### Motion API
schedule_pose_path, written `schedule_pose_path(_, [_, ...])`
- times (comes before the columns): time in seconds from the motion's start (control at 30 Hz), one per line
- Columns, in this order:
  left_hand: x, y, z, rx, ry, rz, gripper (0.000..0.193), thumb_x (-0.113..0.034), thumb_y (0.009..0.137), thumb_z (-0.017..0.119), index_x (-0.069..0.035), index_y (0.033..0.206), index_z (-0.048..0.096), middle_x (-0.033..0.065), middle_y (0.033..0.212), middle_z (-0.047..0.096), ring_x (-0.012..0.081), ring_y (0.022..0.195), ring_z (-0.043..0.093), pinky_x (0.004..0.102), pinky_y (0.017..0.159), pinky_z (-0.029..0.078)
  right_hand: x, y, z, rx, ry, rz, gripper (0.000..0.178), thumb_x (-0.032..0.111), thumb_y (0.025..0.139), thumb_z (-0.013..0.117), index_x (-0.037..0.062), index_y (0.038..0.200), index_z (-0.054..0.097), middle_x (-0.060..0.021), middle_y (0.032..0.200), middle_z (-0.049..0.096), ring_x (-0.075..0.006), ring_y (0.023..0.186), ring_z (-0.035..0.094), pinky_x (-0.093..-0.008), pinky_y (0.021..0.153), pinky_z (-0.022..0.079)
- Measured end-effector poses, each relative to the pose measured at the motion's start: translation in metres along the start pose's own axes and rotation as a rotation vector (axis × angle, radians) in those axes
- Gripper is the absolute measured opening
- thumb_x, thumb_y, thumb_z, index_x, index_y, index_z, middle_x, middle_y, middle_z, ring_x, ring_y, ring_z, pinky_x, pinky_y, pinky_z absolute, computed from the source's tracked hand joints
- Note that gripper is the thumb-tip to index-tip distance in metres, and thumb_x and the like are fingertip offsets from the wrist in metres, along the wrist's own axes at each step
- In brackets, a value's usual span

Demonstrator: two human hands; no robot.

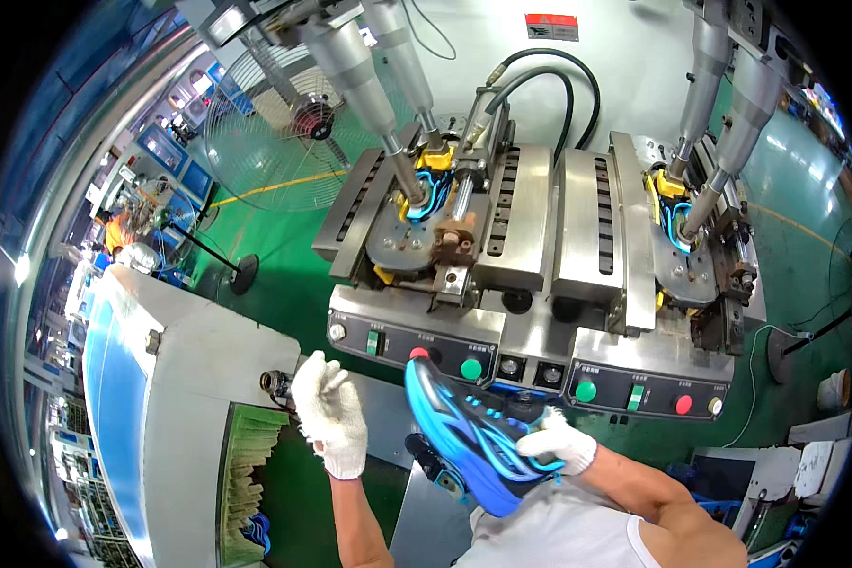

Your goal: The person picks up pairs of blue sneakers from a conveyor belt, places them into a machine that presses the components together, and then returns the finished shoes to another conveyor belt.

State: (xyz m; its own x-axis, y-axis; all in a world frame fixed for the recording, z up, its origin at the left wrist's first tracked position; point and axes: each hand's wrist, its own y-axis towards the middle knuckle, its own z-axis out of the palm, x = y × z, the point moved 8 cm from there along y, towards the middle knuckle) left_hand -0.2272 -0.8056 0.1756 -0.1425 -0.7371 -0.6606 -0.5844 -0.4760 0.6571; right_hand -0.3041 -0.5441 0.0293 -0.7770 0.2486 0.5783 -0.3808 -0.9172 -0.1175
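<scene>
My right hand [560, 443], in a white knit glove, is closed on the collar end of a blue and black sneaker [459, 431]. The sneaker is tilted, its toe pointing up and to the left in front of the machine panel. My left hand [331, 417], gloved too, is raised left of the sneaker, its fingers loosely bent and apart with nothing in them. Beyond my hands stands a two-station press machine [525, 218]. Blue and yellow shoe parts [433, 194] show under the rods of the left station, and similar shoe parts [674, 213] under the right one.
A left control panel [412, 346] and a right control panel [648, 386] carry coloured buttons. At left, a grey conveyor housing [208, 350] has a green bristle-like curtain [246, 464]; a blue shoe lies beside it. A large fan [312, 118] stands behind. Black hoses [592, 85] arch over the machine.
</scene>
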Motion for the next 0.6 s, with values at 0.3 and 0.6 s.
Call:
schedule_pose_path(0.3, [0.01, 0.043, 0.114, 0.296, 0.35, 0.157, 0.044, -0.009, 0.087, 0.074, -0.002, 0.129, 0.062, 0.0181, 0.134, 0.062, 0.0365, 0.128, 0.056, 0.0442, 0.108, 0.046, 0.078, -0.065, -0.071, -0.177, 0.26, -0.416, 0.077, 0.006, 0.082, 0.074, 0.0009, 0.15, 0.04, -0.0213, 0.134, 0.062, -0.0343, 0.114, 0.067, -0.0467, 0.098, 0.057])
schedule_pose_path(0.6, [0.095, 0.11, 0.192, 0.492, 0.321, 0.237, 0.048, -0.016, 0.091, 0.068, -0.005, 0.136, 0.057, 0.0203, 0.138, 0.058, 0.0385, 0.131, 0.052, 0.0445, 0.112, 0.041, 0.073, -0.06, -0.067, -0.305, 0.367, -0.481, 0.062, 0.001, 0.085, 0.068, -0.0079, 0.141, 0.044, -0.0215, 0.127, 0.064, -0.033, 0.109, 0.068, -0.0473, 0.098, 0.057])
